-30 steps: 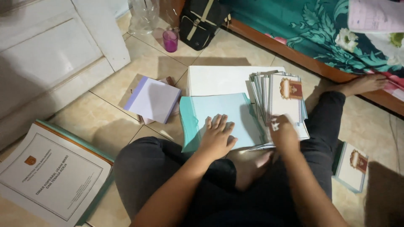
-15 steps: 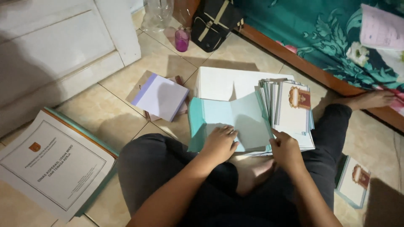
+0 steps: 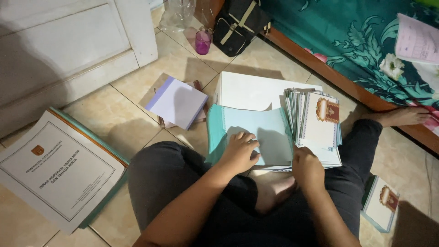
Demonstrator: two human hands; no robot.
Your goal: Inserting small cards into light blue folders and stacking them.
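below, left hand [image 3: 238, 153] flat on teal folder [image 3: 256, 137], right hand [image 3: 307, 167] gripping certificates [image 3: 315, 123]

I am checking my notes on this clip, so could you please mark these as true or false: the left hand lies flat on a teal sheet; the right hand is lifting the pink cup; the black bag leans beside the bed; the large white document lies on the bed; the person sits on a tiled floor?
1. The left hand lies flat on the pale teal paper sheet. True.
2. The right hand is lifting the pink translucent cup. False: it holds the fanned stack of white bordered sheets; the cup stands apart on the floor.
3. The black fabric bag leans beside the bed with the teal floral cover. True.
4. The large white printed document lies on the bed. False: it lies on the beige tiled floor.
5. The person sits on that floor. True.
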